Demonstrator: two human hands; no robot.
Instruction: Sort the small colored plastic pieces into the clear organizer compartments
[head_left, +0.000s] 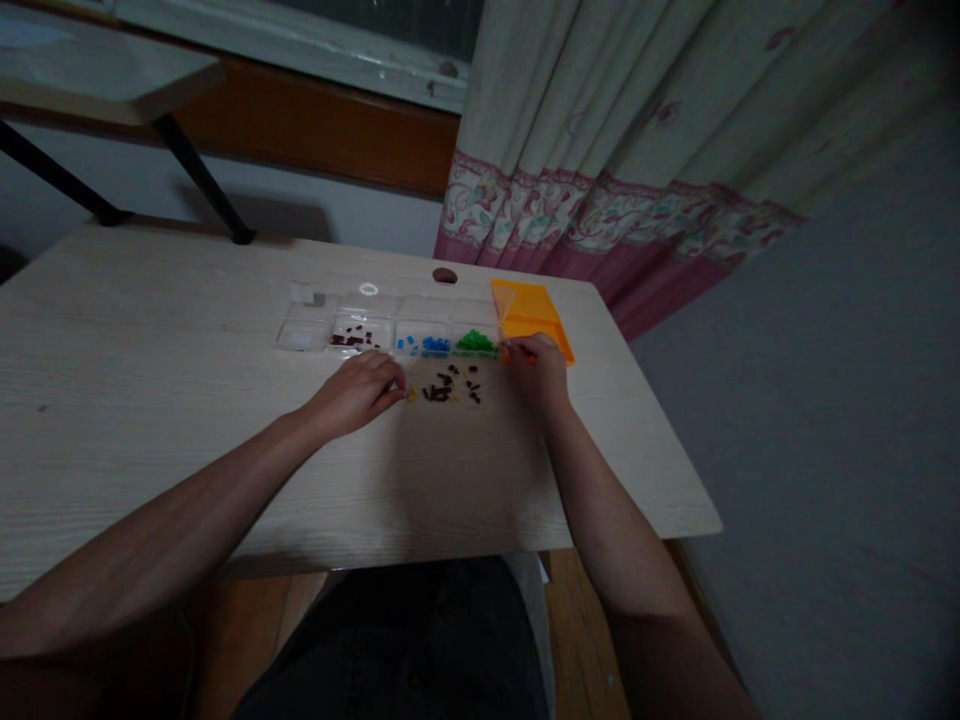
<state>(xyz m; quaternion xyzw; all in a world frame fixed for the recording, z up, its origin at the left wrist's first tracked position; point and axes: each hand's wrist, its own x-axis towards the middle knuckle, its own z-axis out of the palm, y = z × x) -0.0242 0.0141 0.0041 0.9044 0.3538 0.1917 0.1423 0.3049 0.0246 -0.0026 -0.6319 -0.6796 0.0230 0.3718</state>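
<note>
While the left hand (361,392) curls nearly closed beside a yellow piece (412,395) on the table (150,420), the right hand (540,370) bends its fingers near the green pieces (475,342) and orange box (526,302). Dark pieces (436,394) lie between the hands; it's too dim to tell whether either pinches one.

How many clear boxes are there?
4, in a row: the leftmost box, the box of brown bits, the box of blue bits, the box of green bits.
</note>
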